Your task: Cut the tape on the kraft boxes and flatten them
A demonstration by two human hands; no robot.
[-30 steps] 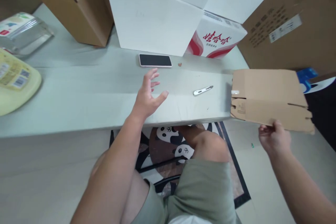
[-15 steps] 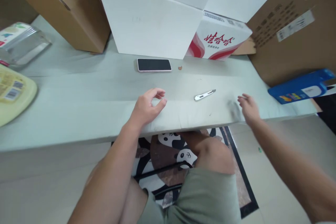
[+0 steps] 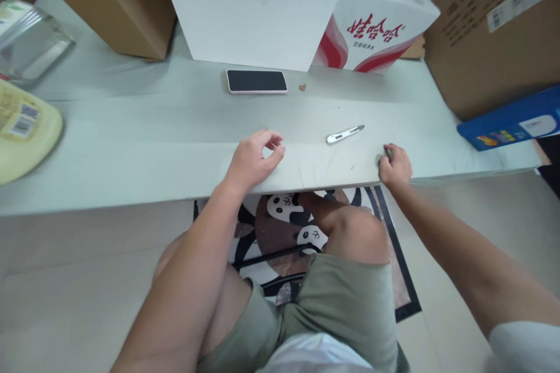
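Observation:
My left hand (image 3: 257, 158) rests by the table's front edge with its fingers curved and the thumb apart, holding nothing. Farther right, my right hand (image 3: 396, 164) is closed at the edge of the table. A small grey, dark-tipped thing (image 3: 387, 153) shows at its fingers, mostly hidden, so its kind is unclear. Between the two hands lies a white utility knife (image 3: 345, 134), slanting up to the right. Beyond my left hand, a phone (image 3: 257, 81) lies flat with its dark screen up.
White cartons, one a box with red lettering (image 3: 371, 35), stand at the back of the pale table (image 3: 131, 128). Brown cardboard boxes (image 3: 144, 6) flank them. A yellow bottle (image 3: 30, 128) and a clear container (image 3: 37, 41) lie left; a blue package (image 3: 516, 119) lies right.
My right hand has moved left and closed around the small grey thing, which was a blur beside it. My left hand keeps its curved pose. The view has tilted downward.

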